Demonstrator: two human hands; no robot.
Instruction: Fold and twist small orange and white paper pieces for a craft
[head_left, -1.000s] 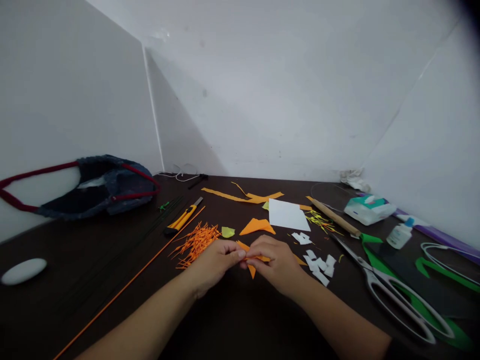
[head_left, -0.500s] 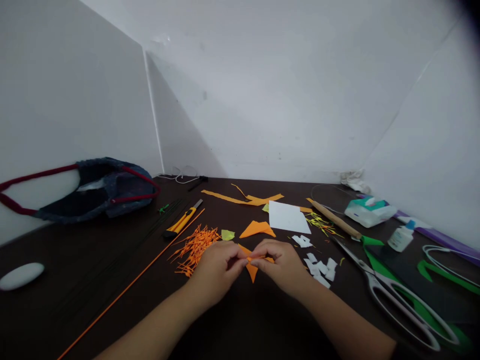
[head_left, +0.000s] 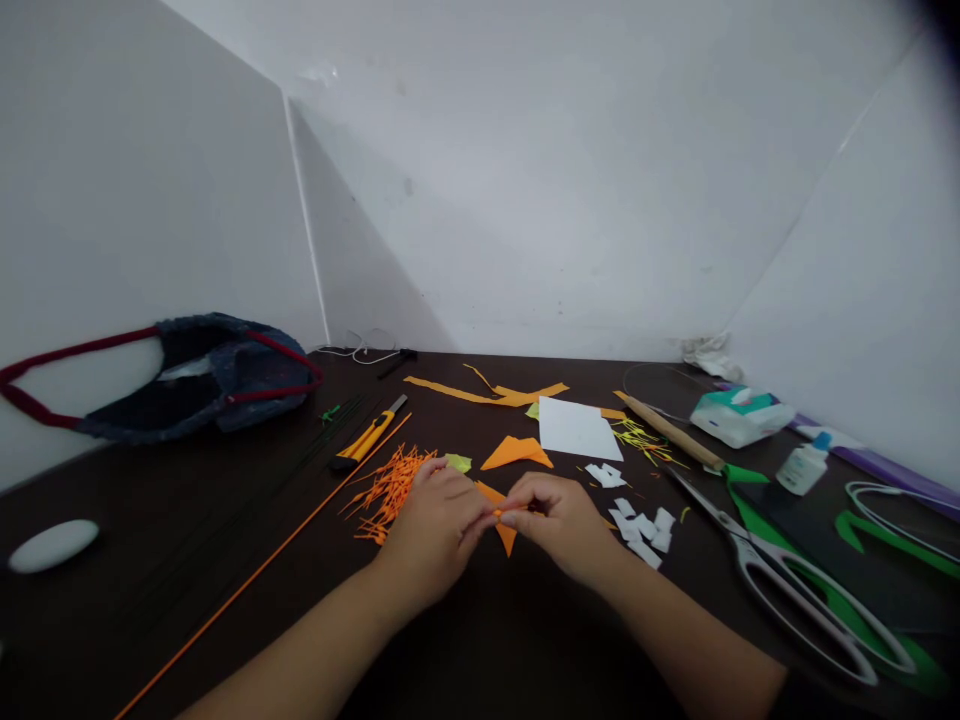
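Observation:
Both my hands meet at the middle of the dark table. My left hand point(head_left: 439, 525) and my right hand point(head_left: 559, 520) pinch a small orange paper piece point(head_left: 504, 528) between their fingertips, its point hanging down toward me. A heap of thin orange paper slivers point(head_left: 394, 482) lies just left of my left hand. Another orange paper triangle point(head_left: 516, 452) rests a little beyond my fingers, with a small yellow-green scrap point(head_left: 457, 462) beside it.
Large scissors point(head_left: 787, 580) lie at the right over green paper point(head_left: 750, 505). Small white paper bits point(head_left: 641, 530), a white sheet point(head_left: 577, 430), a yellow utility knife point(head_left: 367, 438), a long orange stick point(head_left: 255, 575), a glue bottle point(head_left: 802, 465) and a dark bag point(head_left: 195, 375) surround the work spot.
My hands have drawn closer together over the orange piece, and the fingertips have closed tighter on it. The camera view has shifted slightly.

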